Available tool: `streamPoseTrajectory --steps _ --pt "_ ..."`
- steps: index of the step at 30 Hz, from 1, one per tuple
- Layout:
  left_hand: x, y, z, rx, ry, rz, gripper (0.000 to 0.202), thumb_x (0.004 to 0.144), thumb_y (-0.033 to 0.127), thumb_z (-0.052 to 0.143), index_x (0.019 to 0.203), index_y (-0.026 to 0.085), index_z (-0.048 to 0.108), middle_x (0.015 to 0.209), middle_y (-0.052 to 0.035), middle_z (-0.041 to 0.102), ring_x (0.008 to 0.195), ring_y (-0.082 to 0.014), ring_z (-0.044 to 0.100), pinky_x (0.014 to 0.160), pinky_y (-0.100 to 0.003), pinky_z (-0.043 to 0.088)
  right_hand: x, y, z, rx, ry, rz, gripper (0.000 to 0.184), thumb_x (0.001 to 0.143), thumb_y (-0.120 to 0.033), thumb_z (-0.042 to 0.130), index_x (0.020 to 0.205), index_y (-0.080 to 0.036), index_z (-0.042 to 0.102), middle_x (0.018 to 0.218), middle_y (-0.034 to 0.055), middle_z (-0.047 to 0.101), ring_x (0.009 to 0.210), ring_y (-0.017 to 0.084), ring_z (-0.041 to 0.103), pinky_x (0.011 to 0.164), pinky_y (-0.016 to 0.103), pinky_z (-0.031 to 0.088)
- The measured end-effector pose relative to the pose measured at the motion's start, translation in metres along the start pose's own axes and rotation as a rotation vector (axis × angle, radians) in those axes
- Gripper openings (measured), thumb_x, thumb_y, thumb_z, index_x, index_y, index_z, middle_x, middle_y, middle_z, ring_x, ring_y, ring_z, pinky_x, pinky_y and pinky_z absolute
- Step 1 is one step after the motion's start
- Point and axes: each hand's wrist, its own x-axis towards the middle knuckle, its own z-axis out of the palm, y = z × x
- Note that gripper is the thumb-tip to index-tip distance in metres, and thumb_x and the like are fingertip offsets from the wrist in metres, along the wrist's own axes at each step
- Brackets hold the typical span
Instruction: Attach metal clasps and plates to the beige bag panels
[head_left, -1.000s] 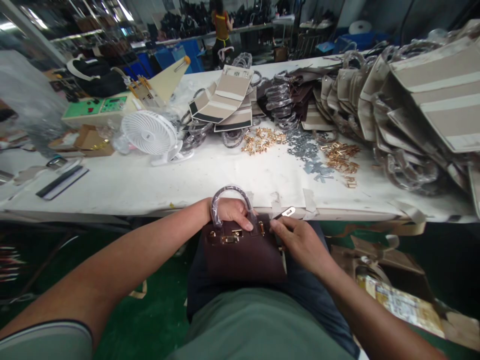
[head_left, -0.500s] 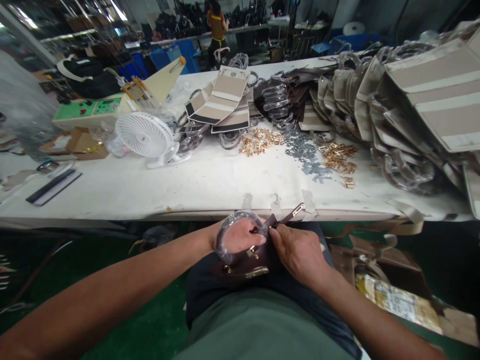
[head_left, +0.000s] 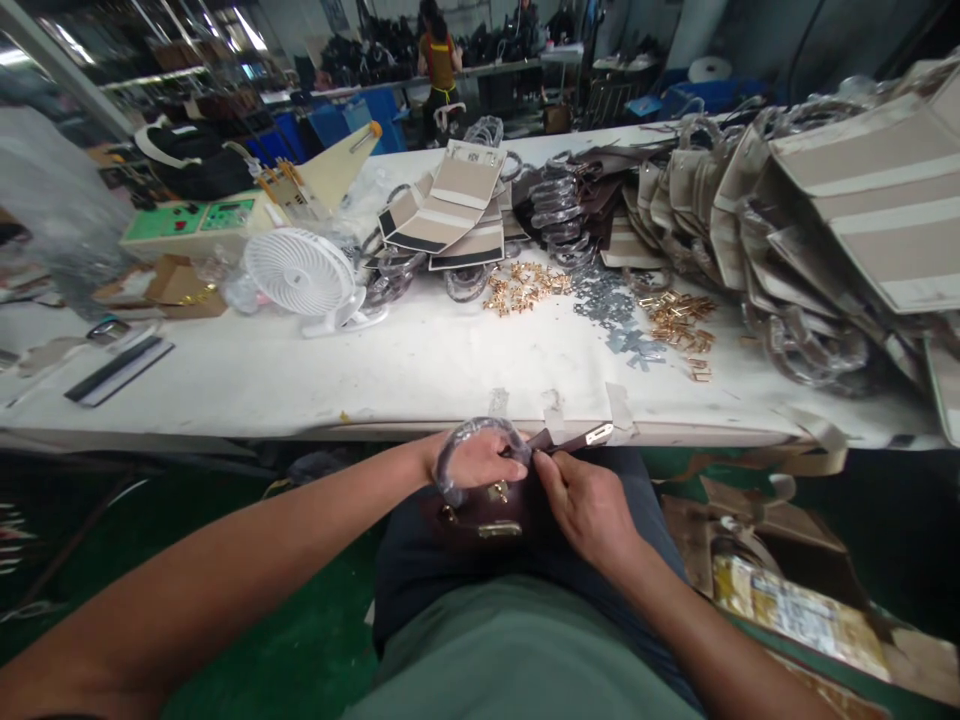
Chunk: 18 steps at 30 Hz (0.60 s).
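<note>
A dark brown handbag panel [head_left: 465,530] with gold-coloured fittings rests on my lap against the table edge. Its curved handle [head_left: 452,465], wrapped in clear plastic, loops around my left hand [head_left: 484,465], which reaches through it and grips the panel near the handle's base. My right hand [head_left: 589,498] is closed, thumb and forefinger pinching at the base of a brown strap [head_left: 577,442]. The strap has a gold plate at its tip and points up to the right. What lies between the right fingertips is mostly hidden.
On the white table [head_left: 420,370] lie gold studs [head_left: 525,288], flat grey metal pieces [head_left: 611,310] and gold prongs [head_left: 679,318]. A white fan [head_left: 304,275] stands left; stacked beige bag panels [head_left: 862,200] fill the right. An opened carton [head_left: 765,520] sits below. Another person [head_left: 439,60] stands far back.
The view has shifted slightly. The strap tip has swung a little lower to the right, and the panel on my lap has moved slightly. Both hands keep their hold.
</note>
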Motion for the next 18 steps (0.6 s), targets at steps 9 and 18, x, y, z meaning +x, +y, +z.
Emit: streamPoseTrajectory --steps 9,18 --pt "0.01 -0.022 -0.043 -0.408 -0.25 -0.321 0.045 0.063 0.037 0.097 0.101 0.017 0.082 0.096 -0.0083 0.082 0.074 -0.023 0.075 0.069 -0.031 0.062 0.015 0.012 -0.034 0.286 -0.121 0.308 0.068 0.094 -0.077 0.049 0.064 -0.019 0.066 0.052 0.0019 0.057 0.052 0.018 0.056 0.052 0.029 0.037" --pt "0.001 -0.031 -0.06 -0.474 -0.091 -0.294 0.056 0.069 0.045 0.095 0.11 0.011 0.079 0.105 -0.0161 0.08 0.087 -0.0266 0.076 0.079 -0.034 0.06 0.017 0.002 -0.022 0.46 -0.083 0.375 0.057 0.091 -0.072 0.06 0.062 -0.023 0.059 0.046 -0.0003 0.053 0.044 0.017 0.048 0.047 0.031 0.034"
